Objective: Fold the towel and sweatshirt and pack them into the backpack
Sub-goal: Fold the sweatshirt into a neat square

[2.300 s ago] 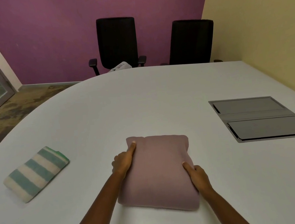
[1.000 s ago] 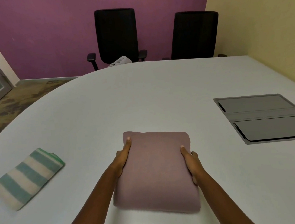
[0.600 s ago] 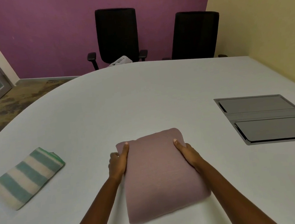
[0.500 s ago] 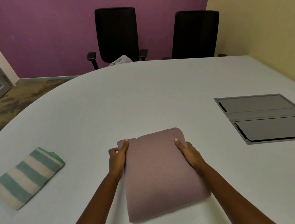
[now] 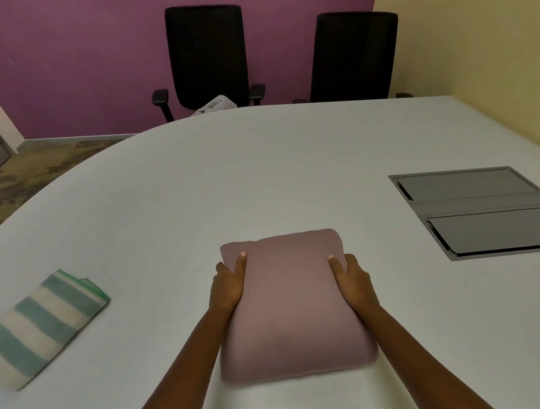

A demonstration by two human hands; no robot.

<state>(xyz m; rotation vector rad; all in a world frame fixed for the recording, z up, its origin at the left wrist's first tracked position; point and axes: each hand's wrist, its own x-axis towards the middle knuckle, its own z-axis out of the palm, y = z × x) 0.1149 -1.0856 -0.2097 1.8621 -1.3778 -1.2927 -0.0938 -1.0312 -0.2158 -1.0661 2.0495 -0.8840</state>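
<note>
Sweatshirt (image 5: 291, 302), folded, is clasped at its sides on the near table (image 5: 258, 172) by left hand (image 5: 227, 286) and right hand (image 5: 353, 282), thumbs laid on top. Folded towel (image 5: 36, 325) is seen well apart, left.

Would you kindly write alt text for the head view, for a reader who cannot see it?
The left hand and right hand hold the sides of a folded pink sweatshirt on a white table. A folded striped towel lies to its left.
</note>
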